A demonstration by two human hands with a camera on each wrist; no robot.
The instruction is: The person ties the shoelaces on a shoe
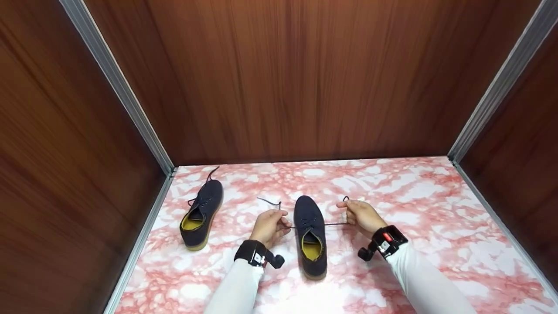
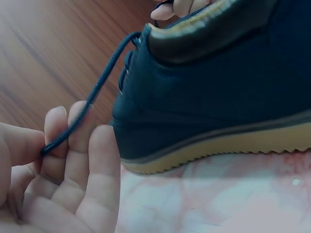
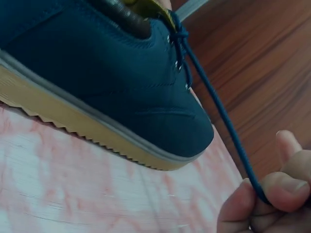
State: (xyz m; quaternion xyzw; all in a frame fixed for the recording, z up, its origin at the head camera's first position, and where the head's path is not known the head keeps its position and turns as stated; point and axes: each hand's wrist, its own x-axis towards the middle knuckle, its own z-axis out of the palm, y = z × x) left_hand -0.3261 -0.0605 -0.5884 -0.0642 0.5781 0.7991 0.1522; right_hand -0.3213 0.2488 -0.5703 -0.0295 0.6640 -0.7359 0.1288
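Note:
A dark navy shoe with a yellow lining stands upright between my hands, toe pointing away. On its left side my left hand pinches one end of the shoelace between thumb and forefinger, the other fingers loosely bent. To the right, my right hand grips the other end of the shoelace. Both lengths run out nearly straight from the shoe's top eyelets to either side. In the right wrist view, the lace crosses over itself at the top of the shoe's opening. A loose lace tail sticks out beyond my left fingers.
A second navy shoe stands to the left, its lace trailing past the toe. The tabletop has a red and white marbled pattern. Brown wood-grain panels with metal corner strips enclose the back and sides.

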